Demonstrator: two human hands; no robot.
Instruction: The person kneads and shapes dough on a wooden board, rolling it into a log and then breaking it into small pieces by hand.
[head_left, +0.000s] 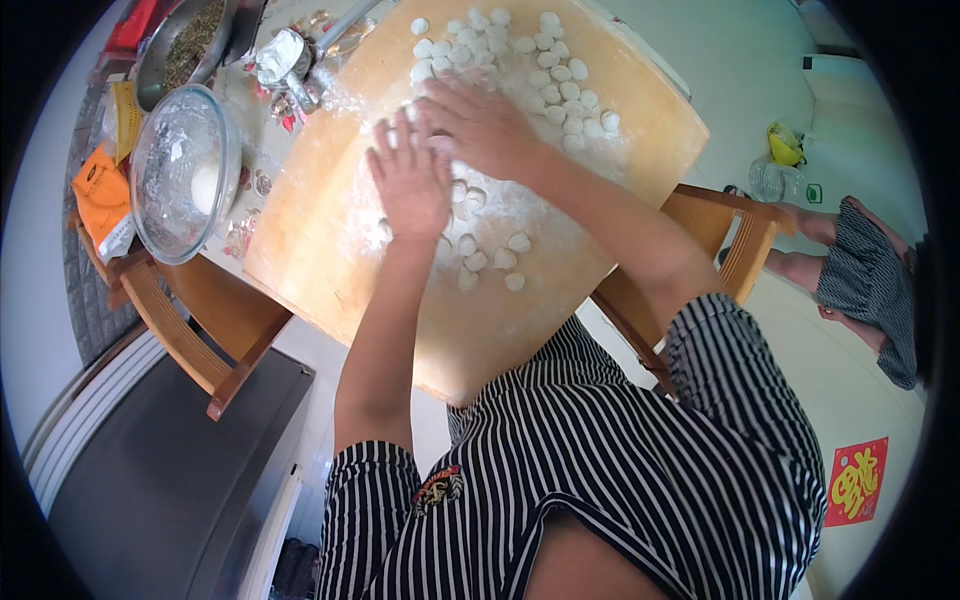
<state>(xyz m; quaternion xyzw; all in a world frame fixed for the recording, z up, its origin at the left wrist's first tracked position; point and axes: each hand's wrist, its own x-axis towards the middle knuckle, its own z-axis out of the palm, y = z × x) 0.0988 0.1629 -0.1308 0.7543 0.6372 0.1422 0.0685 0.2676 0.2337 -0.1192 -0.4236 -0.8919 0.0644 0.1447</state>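
A large wooden board (322, 262) dusted with flour lies before me, with many small round dough pieces on it. My left hand (412, 184) is palm down over the floured middle, its fingers spread. Beside it, slightly blurred, my right hand (487, 131) reaches across with its fingers stretched out, close to the left fingertips. Some dough lies under or between the hands, partly hidden. One cluster of dough pieces (461, 52) sits past my fingers, another group (570, 94) to the right. Several more pieces (505, 259) lie nearer to me, between my forearms.
At left stand a clear glass bowl (142, 187) holding a dough ball (206, 184) and a metal bowl of chopped filling (191, 49). A scoop of flour (281, 58) rests by the board. Wooden chairs (176, 322) flank the table. Another person (862, 262) is at right.
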